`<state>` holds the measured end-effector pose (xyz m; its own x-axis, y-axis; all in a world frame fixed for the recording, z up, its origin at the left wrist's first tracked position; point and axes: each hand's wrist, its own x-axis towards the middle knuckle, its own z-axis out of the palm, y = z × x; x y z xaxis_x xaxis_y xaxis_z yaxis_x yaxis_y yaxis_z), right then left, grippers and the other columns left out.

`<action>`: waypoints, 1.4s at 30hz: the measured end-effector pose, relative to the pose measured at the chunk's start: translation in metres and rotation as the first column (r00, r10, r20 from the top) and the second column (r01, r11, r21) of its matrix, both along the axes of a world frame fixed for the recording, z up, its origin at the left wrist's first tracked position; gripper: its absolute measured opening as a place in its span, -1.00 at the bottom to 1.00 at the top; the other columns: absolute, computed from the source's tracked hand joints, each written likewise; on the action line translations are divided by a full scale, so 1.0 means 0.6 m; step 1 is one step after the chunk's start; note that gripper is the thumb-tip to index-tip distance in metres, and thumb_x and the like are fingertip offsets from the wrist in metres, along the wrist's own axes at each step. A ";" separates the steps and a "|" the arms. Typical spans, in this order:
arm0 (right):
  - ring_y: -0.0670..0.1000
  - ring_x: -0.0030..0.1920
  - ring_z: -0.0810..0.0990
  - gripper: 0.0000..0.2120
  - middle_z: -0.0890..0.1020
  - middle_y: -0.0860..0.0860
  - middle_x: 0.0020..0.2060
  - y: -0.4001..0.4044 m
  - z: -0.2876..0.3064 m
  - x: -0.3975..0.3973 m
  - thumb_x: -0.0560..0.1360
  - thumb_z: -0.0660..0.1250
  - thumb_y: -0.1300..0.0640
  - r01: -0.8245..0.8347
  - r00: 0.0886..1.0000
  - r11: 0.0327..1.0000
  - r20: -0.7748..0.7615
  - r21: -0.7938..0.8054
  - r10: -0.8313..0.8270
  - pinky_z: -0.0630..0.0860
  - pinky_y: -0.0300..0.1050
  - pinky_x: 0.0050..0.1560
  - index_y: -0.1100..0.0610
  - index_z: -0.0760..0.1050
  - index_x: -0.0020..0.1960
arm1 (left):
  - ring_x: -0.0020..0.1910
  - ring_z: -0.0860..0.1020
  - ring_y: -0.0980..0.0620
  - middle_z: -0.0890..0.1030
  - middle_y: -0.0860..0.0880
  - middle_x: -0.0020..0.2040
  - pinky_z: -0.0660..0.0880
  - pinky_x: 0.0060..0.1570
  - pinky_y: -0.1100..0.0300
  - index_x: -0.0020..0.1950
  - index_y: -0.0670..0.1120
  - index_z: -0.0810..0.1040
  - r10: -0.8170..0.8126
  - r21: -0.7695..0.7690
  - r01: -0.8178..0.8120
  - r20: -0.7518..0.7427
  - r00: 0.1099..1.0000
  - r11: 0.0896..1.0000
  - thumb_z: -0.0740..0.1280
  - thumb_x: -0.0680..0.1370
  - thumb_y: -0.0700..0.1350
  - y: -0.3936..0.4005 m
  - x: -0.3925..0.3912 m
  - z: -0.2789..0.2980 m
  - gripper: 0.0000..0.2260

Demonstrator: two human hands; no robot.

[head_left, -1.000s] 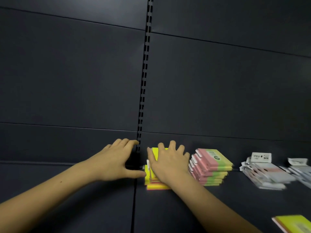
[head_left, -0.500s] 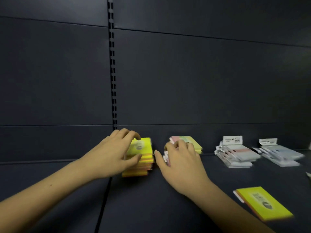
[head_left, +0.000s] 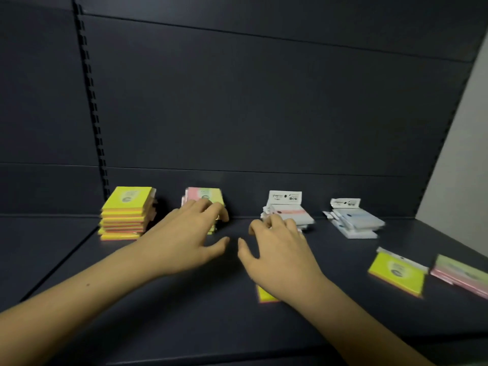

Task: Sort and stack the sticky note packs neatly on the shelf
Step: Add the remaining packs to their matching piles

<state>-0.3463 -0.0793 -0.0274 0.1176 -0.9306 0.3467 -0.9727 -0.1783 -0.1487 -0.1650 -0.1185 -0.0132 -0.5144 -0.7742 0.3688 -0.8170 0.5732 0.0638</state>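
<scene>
Hovering loose-fingered, holding nothing, over the dark shelf (head_left: pixel 158 326): left hand (head_left: pixel 184 241) reaching at the pink-green stack (head_left: pixel 204 198), right hand (head_left: pixel 280 249) nearing the white packs (head_left: pixel 286 216).

Yellow pack (head_left: pixel 266 295) mostly under the right wrist, pink-green pack (head_left: pixel 460 277) (blurred) cut off at right edge

This looks like a shop, in its stationery section. A dark metal gondola shelf (head_left: pixel 163 299) runs across the view, backed by dark back panels (head_left: pixel 264 107) and a slotted upright (head_left: pixel 92 107) of the kind retail shelving uses for adjustable brackets. Identical packaged goods sit in rows along the back: a yellow sticky note stack (head_left: pixel 125 212), a pink-and-green stack (head_left: pixel 204 196), and two piles of hang-tab packs (head_left: pixel 286 210) (head_left: pixel 353 220).
</scene>
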 end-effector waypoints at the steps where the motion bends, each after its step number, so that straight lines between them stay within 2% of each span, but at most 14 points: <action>1: 0.09 0.19 0.36 -0.61 0.44 0.03 0.16 0.001 0.004 -0.011 0.56 0.07 -0.20 0.008 1.000 1.000 0.000 -0.008 -0.008 0.38 0.04 0.16 0.00 0.42 0.22 | 0.19 0.39 0.10 0.43 0.12 0.17 0.42 0.19 0.08 0.20 0.13 0.34 -0.008 0.001 0.008 -0.008 1.000 1.000 -0.04 0.36 0.36 0.001 -0.011 0.002 -0.46; 6: 0.09 0.20 0.36 -0.62 0.44 0.02 0.17 0.005 0.012 -0.071 0.56 0.06 -0.19 0.071 0.997 0.997 0.010 -0.029 -0.071 0.40 0.04 0.17 -0.01 0.42 0.22 | 0.18 0.41 0.09 0.43 0.10 0.16 0.41 0.20 0.09 0.21 0.12 0.33 -0.059 0.011 0.059 -0.017 0.998 0.998 0.03 0.42 0.33 -0.002 -0.065 -0.005 -0.53; 9: 0.10 0.18 0.38 -0.62 0.44 0.02 0.15 0.006 0.001 -0.123 0.56 0.07 -0.19 0.127 0.992 0.992 -0.003 -0.010 -0.127 0.40 0.03 0.18 0.00 0.42 0.21 | 0.17 0.40 0.08 0.42 0.11 0.16 0.38 0.20 0.10 0.22 0.11 0.33 -0.066 0.024 0.066 0.021 0.998 0.998 -0.08 0.36 0.35 0.000 -0.110 -0.025 -0.44; 18: 0.15 0.22 0.38 -0.50 0.41 0.06 0.23 -0.005 -0.059 -0.329 0.55 -0.03 -0.29 0.342 0.926 0.934 -0.204 0.102 -0.317 0.39 0.07 0.14 0.01 0.36 0.29 | 0.27 0.29 0.09 0.28 0.16 0.28 0.30 0.27 0.13 0.32 0.13 0.20 0.079 0.075 -0.088 0.116 0.990 0.993 -0.15 0.35 0.43 0.017 -0.252 -0.097 -0.34; 22: 0.14 0.22 0.40 -0.32 0.40 0.06 0.25 -0.011 -0.079 -0.387 0.49 -0.22 -0.39 0.355 0.914 0.927 -0.255 0.123 -0.316 0.41 0.07 0.13 0.00 0.33 0.32 | 0.33 0.24 0.14 0.23 0.18 0.33 0.25 0.34 0.10 0.40 0.12 0.12 0.138 0.134 -0.155 0.124 0.983 0.979 -0.08 0.35 0.48 0.019 -0.274 -0.115 -0.28; 25: 0.16 0.19 0.45 -0.03 0.46 0.07 0.23 -0.016 -0.092 -0.398 0.27 -0.44 -0.44 0.340 0.918 0.933 -0.256 0.121 -0.301 0.44 0.10 0.10 0.04 0.32 0.36 | 0.32 0.20 0.21 0.21 0.21 0.32 0.18 0.38 0.12 0.42 0.11 0.06 0.151 0.154 -0.170 0.129 0.980 0.973 -0.13 0.33 0.49 0.020 -0.277 -0.127 -0.24; 28: 0.24 -0.08 0.57 -0.05 0.60 0.15 -0.05 -0.020 -0.095 -0.397 0.33 -0.27 -0.49 0.318 0.937 0.936 -0.204 0.150 -0.285 0.55 0.20 -0.14 0.17 0.55 0.13 | 0.27 0.22 0.22 0.22 0.23 0.26 0.19 0.36 0.16 0.40 0.12 0.07 0.143 0.140 -0.157 0.104 0.984 0.978 -0.11 0.35 0.50 0.018 -0.273 -0.132 -0.27; 31: 0.21 -0.04 0.56 -0.05 0.59 0.13 -0.02 -0.028 -0.102 -0.398 0.31 -0.31 -0.48 0.363 0.902 0.915 -0.312 0.176 -0.298 0.55 0.18 -0.11 0.15 0.53 0.14 | 0.13 0.25 0.18 0.24 0.21 0.13 0.26 0.25 0.19 0.30 0.15 0.18 0.135 0.089 -0.144 0.105 0.985 0.985 -0.12 0.40 0.47 0.014 -0.266 -0.132 -0.39; 33: 0.23 -0.20 0.57 -0.13 0.61 0.15 -0.19 -0.023 -0.103 -0.399 0.36 -0.16 -0.47 0.371 0.912 0.910 -0.260 0.185 -0.319 0.54 0.18 -0.27 0.19 0.61 -0.03 | 0.07 0.25 0.18 0.23 0.20 0.07 0.27 0.20 0.21 0.24 0.18 0.22 0.131 0.062 -0.138 0.102 0.986 0.989 -0.15 0.41 0.45 0.010 -0.264 -0.134 -0.44; 34: 0.23 -0.20 0.57 -0.14 0.61 0.14 -0.20 -0.024 -0.102 -0.398 0.37 -0.15 -0.47 0.380 0.909 0.907 -0.254 0.181 -0.330 0.53 0.17 -0.28 0.18 0.62 -0.03 | 0.06 0.25 0.17 0.23 0.20 0.05 0.28 0.19 0.21 0.22 0.19 0.23 0.127 0.052 -0.133 0.095 0.987 0.990 -0.16 0.41 0.44 0.008 -0.264 -0.134 -0.46; 36: 0.19 -0.04 0.56 -0.08 0.60 0.11 -0.02 -0.029 -0.105 -0.400 0.36 -0.27 -0.49 0.379 0.909 0.901 -0.267 0.213 -0.319 0.52 0.16 -0.13 0.13 0.55 0.15 | 0.05 0.26 0.17 0.24 0.20 0.02 0.29 0.15 0.21 0.19 0.19 0.25 0.120 0.038 -0.123 0.082 0.989 0.992 -0.14 0.42 0.43 0.004 -0.264 -0.136 -0.50; 38: 0.17 0.08 0.52 -0.03 0.56 0.09 0.11 -0.029 -0.101 -0.400 0.36 -0.37 -0.52 0.329 0.923 0.940 -0.240 0.091 -0.300 0.49 0.15 -0.01 0.08 0.47 0.27 | 0.02 0.30 0.16 0.27 0.20 -0.01 0.31 0.09 0.18 0.16 0.17 0.27 0.099 0.010 -0.099 0.060 0.993 0.995 -0.08 0.45 0.40 0.000 -0.265 -0.134 -0.55; 40: 0.15 0.22 0.44 0.07 0.46 0.07 0.26 -0.030 -0.097 -0.402 0.24 -0.48 -0.51 0.298 0.928 0.953 -0.250 0.052 -0.277 0.44 0.14 0.14 0.03 0.33 0.40 | 0.00 0.35 0.14 0.30 0.20 -0.05 0.33 0.03 0.17 0.15 0.15 0.30 0.077 -0.014 -0.077 0.048 0.996 0.997 -0.03 0.48 0.37 -0.002 -0.266 -0.130 -0.59; 42: 0.13 0.33 0.33 0.15 0.34 0.04 0.38 -0.028 -0.096 -0.404 0.10 -0.56 -0.48 0.280 0.941 0.953 -0.229 0.117 -0.249 0.36 0.10 0.27 -0.01 0.17 0.48 | 0.00 0.38 0.14 0.31 0.21 -0.06 0.32 0.01 0.19 0.15 0.15 0.31 0.062 -0.019 -0.061 0.051 0.997 0.998 -0.02 0.48 0.35 -0.004 -0.266 -0.125 -0.60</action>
